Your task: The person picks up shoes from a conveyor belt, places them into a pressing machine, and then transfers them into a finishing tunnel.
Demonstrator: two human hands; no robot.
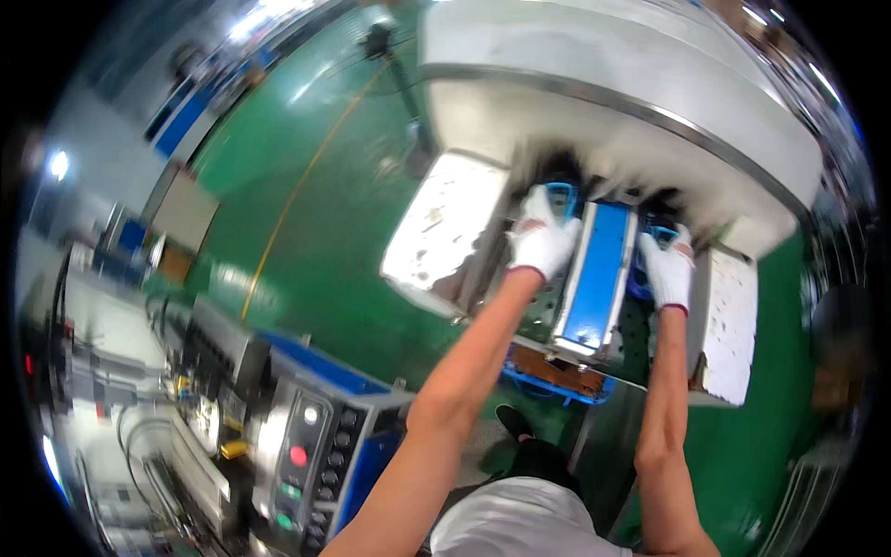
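Both gloved hands up at the machine: my left hand (543, 239) and right hand (668, 265) each look curled round a blue handle, long blue tray (596, 278) running near-to-far between them.

Bright overhead light, glare on metal, motion blur, fisheye-bent edges.

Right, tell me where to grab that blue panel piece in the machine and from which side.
Judging from the view, grip the blue panel by its two long edges, one hand per side, coming from the near end. It is long, narrow and lies lengthwise away from the person. The left hand and right hand, both gloved, already flank it, each on a blue loop at its far end.
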